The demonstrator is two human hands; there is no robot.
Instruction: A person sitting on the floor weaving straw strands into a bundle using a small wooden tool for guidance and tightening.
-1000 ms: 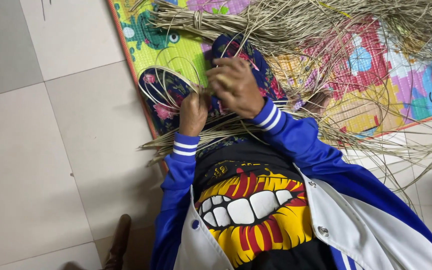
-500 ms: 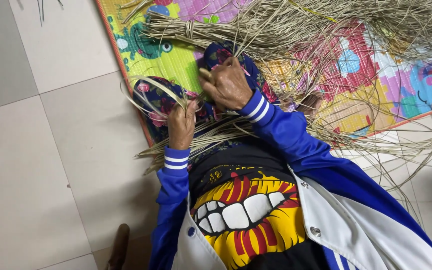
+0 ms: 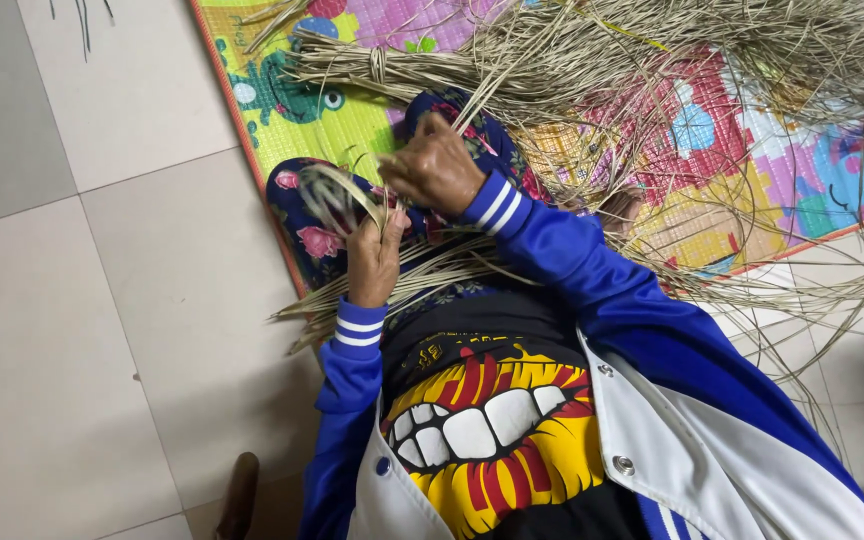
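My left hand [image 3: 376, 258] grips a thin bunch of dry grass strands [image 3: 344, 192] that curl up and over to the left. My right hand [image 3: 434, 172] is closed just above it, pinching strands of the same bunch near the left hand's fingertips. Both hands work over my lap, which is covered by dark floral trousers [image 3: 302, 225]. More loose strands [image 3: 432, 268] lie across my lap under the wrists. Blue sleeves with white-striped cuffs cover both arms.
A colourful cartoon play mat [image 3: 352, 120] lies on the pale tiled floor [image 3: 102, 300]. A tied bundle of dry grass [image 3: 402, 68] and a big loose pile [image 3: 712, 60] spread across the mat and trail off its right edge. A brown object [image 3: 237, 490] sits at the bottom.
Both hands stay joined on the strands over my lap. The curled loop of grass by my left hand has shifted and tightened as the right hand works it.
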